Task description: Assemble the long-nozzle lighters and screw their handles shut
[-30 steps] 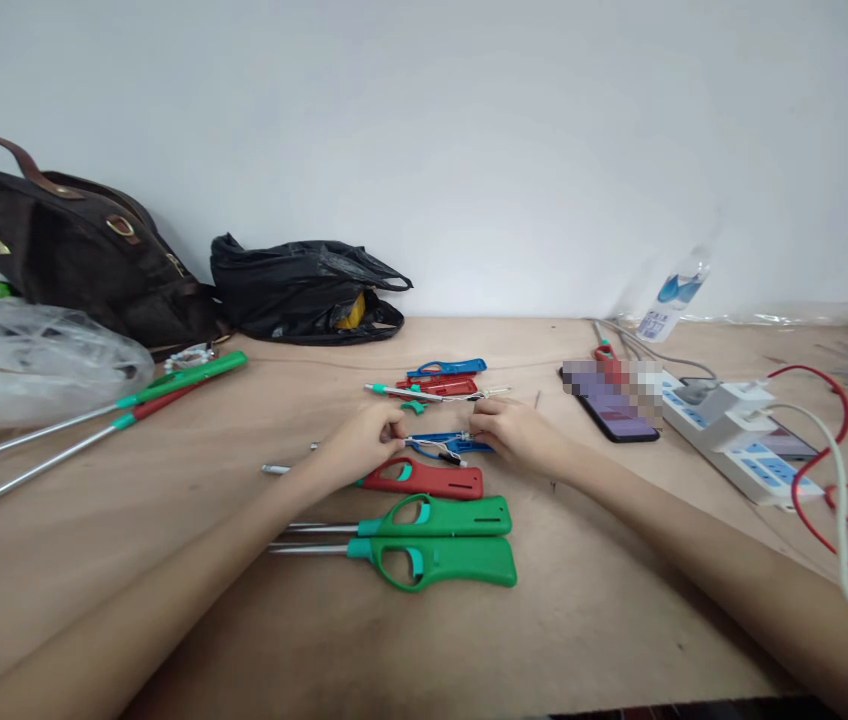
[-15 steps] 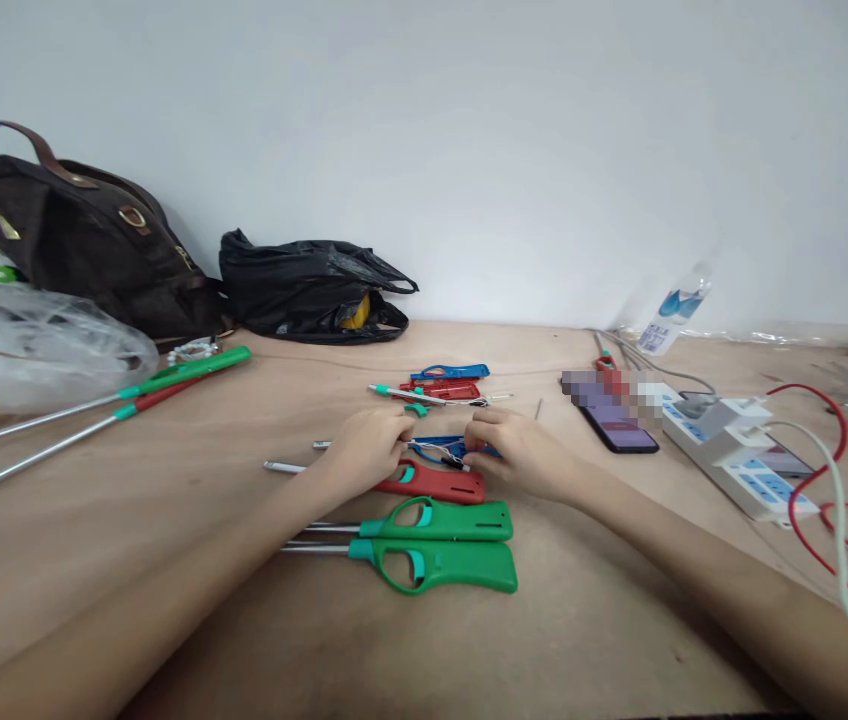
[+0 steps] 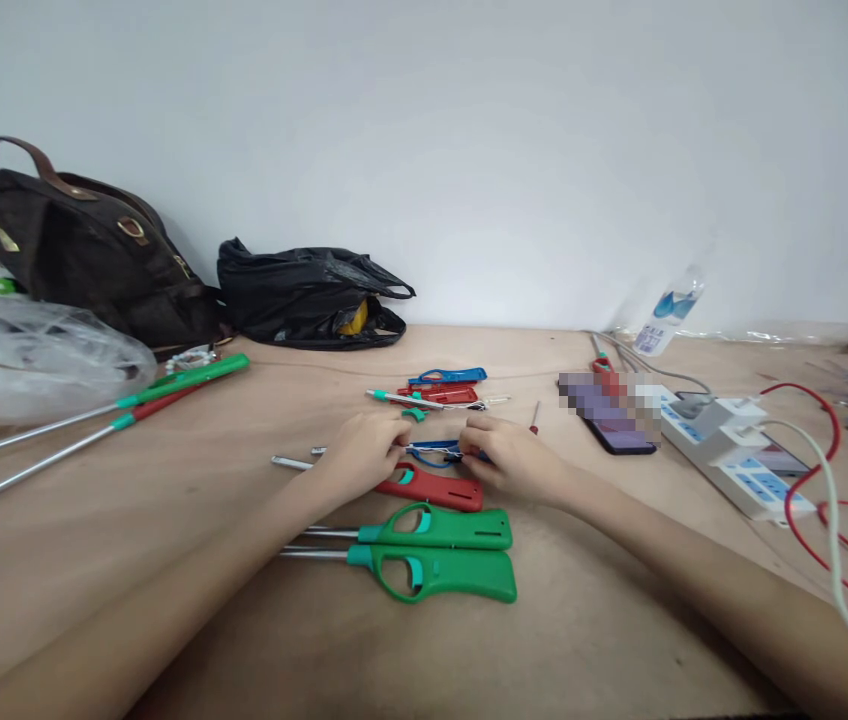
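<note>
My left hand is closed in a pinch at the left end of some thin white wires. My right hand is also closed, its curled fingers at the wires' other end; a dark bit by its fingertips is too small to make out. Under the wires lies an opened blue lighter handle, partly covered by my right fingers. A metal lighter tube pokes out left of my left hand. Closer to me lie a red gas lighter and two green gas lighters, side by side.
Behind my hands lie a blue handle shell, red shell and green trigger. A small screwdriver, phone and power strip with cables are right; long lighters, a black plastic bag and backpack left.
My right hand has shifted slightly left and curled further over the wire end, hiding most of the black piece that showed there. The red screwdriver handle now shows beside it.
</note>
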`<act>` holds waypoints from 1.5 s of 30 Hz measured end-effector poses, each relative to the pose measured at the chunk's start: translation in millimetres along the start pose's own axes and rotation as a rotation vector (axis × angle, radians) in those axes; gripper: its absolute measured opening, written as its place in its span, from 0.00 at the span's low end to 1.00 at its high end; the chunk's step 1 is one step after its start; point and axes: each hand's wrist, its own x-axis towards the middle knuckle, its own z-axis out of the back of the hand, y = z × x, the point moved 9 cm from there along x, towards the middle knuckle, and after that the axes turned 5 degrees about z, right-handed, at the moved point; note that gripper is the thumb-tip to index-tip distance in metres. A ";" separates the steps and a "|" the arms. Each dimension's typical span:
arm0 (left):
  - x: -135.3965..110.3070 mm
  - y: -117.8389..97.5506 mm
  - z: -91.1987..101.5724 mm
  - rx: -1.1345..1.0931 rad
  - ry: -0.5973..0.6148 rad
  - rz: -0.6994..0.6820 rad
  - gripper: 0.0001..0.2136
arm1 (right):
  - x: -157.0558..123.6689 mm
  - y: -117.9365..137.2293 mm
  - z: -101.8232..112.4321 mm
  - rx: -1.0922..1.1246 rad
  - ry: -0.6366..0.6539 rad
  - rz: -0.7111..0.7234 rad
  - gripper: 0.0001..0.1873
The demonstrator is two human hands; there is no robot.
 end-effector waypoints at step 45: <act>20.5 -22.5 -12.2 0.009 0.139 -0.146 0.04 | 27.0 -18.1 -19.7 -0.006 -0.028 -0.001 0.04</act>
